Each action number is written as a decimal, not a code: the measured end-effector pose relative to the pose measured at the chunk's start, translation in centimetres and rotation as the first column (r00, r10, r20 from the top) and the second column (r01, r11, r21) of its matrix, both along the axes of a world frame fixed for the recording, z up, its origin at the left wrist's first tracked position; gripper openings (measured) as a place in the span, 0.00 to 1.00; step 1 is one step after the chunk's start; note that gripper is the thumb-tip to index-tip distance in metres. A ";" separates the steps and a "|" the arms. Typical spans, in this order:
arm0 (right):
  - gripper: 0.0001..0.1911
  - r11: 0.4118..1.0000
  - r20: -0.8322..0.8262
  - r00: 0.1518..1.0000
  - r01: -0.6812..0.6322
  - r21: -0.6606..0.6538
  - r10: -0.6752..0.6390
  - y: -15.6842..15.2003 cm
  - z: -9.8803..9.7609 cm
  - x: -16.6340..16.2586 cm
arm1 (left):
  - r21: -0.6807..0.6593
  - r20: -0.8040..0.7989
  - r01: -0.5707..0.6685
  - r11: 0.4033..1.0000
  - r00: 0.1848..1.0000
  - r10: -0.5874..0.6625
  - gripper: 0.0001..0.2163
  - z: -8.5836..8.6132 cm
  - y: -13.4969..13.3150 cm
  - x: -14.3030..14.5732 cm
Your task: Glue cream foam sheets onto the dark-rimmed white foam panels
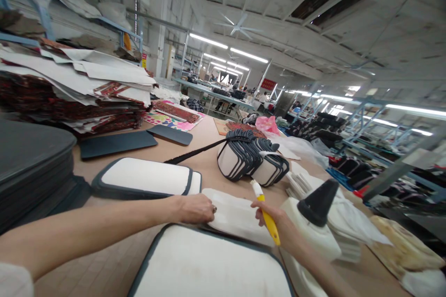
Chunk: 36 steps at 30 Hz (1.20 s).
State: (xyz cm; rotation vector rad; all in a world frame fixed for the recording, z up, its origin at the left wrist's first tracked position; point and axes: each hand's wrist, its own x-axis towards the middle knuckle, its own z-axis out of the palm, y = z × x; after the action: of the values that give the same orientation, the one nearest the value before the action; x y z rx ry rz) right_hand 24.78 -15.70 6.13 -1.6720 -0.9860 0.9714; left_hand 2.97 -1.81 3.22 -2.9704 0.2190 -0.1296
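A bag factory: long worktables (209, 148), stacked fabric panels (251, 155), strip lights (244, 54).

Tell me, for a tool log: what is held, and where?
The right hand grips a yellow-handled, white-tipped tool by its handle. The left hand holds nothing, resting on a flat white panel.

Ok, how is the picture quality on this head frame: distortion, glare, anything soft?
Head view: heavy wide-angle bending, with the table tilted and the ceiling lines curved. Head view: the tube lights at right blow out into glare. Head view: the left hand, right hand and yellow-handled tool are fairly sharp, while the far benches are hazy.
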 end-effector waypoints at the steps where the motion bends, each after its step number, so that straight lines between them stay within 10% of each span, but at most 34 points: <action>1: 0.11 1.000 0.018 0.999 -0.030 0.006 0.029 -0.1 0.0 -0.1 | -0.022 0.002 -0.005 1.000 1.000 0.006 0.10 0.2 0.2 -0.1; 8: 0.24 0.990 0.252 0.964 -0.114 0.082 0.090 -1.7 3.8 -0.1 | -0.188 -0.011 -0.100 0.977 0.995 0.100 0.09 0.4 0.6 -0.6; 13: 0.24 0.974 0.317 0.944 0.021 0.226 -0.095 -5.4 7.1 -1.9 | -0.346 0.119 -0.307 0.887 0.923 0.366 0.05 1.2 1.1 -0.2; 17: 0.19 0.995 0.220 0.974 0.037 0.097 -0.058 -5.8 6.5 -7.9 | -0.493 0.234 -0.366 0.790 0.818 0.525 0.08 3.4 2.3 0.2; 21: 0.12 0.959 0.315 0.925 -0.259 0.112 0.213 -4.2 6.5 -13.5 | -0.579 0.302 -0.351 0.736 0.746 0.593 0.07 5.8 2.9 -0.5; 24: 0.11 0.940 0.421 0.868 -0.328 0.091 0.262 -4.8 6.6 -12.3 | -0.615 0.329 -0.347 0.708 0.704 0.630 0.09 7.5 2.7 -2.1; 30: 0.15 0.995 0.511 0.859 -0.069 0.073 0.022 -9.9 6.0 -3.9 | -0.647 0.414 -0.309 0.697 0.625 0.662 0.04 11.7 2.2 -5.6; 36: 0.12 0.939 0.436 0.866 -0.324 0.116 0.245 -8.3 8.3 -13.4 | -0.630 0.505 -0.281 0.724 0.561 0.657 0.11 15.7 0.8 -7.1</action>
State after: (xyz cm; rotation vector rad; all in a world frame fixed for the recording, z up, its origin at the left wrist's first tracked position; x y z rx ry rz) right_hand 11.42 -23.97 14.43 -1.6334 -1.5998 0.6876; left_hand -4.15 -1.00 18.88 -2.9894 -0.8760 -1.4107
